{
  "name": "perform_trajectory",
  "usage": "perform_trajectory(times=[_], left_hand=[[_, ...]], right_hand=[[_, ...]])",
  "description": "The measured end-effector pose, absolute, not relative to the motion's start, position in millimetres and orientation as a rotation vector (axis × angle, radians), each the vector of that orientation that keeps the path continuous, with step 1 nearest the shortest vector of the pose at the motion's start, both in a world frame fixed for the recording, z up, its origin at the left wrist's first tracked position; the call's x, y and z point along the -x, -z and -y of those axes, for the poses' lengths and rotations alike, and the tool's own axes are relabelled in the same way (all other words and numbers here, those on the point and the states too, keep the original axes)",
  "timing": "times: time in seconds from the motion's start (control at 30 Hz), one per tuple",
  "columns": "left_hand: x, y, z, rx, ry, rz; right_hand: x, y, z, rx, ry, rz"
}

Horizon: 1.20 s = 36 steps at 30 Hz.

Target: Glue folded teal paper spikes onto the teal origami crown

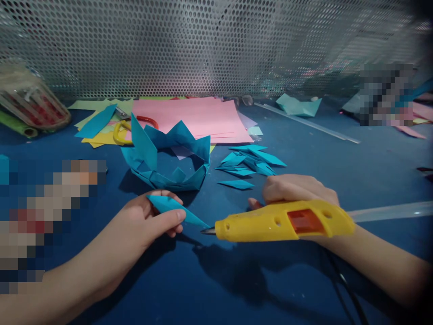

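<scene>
My left hand pinches a folded blue paper piece whose pointed tip reaches right. My right hand grips a yellow hot glue gun held level, its metal nozzle almost touching that paper tip. A clear glue stick sticks out of the gun's back. Just behind my left hand stands a blue folded paper crown. Several loose blue folded pieces lie to its right, beyond my right hand.
The blue table carries pink paper sheets, yellow and green sheets with scissors, a long clear glue stick and a light blue folded paper. A perforated metal screen closes off the back. A clear container lies far left.
</scene>
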<state>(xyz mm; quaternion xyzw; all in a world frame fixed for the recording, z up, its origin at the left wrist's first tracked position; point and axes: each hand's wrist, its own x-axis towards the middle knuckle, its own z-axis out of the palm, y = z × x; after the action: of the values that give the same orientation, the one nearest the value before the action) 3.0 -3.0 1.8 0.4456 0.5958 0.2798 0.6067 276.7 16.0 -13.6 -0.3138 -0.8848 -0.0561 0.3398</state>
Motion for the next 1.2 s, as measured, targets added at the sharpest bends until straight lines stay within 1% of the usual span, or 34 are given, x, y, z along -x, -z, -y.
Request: perform_trajectory(times=[0.07,0.2,0.27,0.67,1.03,1.2], left_hand=[[-3,-3,3,-1.019,-0.640,-1.395],[-3,-5,2,-1.016,-0.607,-1.400],[-4,-7,2,-1.027,-0.609,-1.383],[0,0,2,-1.047,-0.611,-1.341],[0,-4,1,-0.989,-0.598,-1.305],[-4,-9,1,-0.957,-0.617,-1.338]], right_hand=[[-275,14,-16,0.834,0.099,2.265],[-273,13,-18,0.921,-0.202,2.177],[-273,12,-20,0.940,-0.298,2.150],[-272,13,-23,1.081,-0.543,2.165],[-283,10,-23,1.244,-0.763,2.189],[-298,4,-31,1.330,-0.646,2.150]])
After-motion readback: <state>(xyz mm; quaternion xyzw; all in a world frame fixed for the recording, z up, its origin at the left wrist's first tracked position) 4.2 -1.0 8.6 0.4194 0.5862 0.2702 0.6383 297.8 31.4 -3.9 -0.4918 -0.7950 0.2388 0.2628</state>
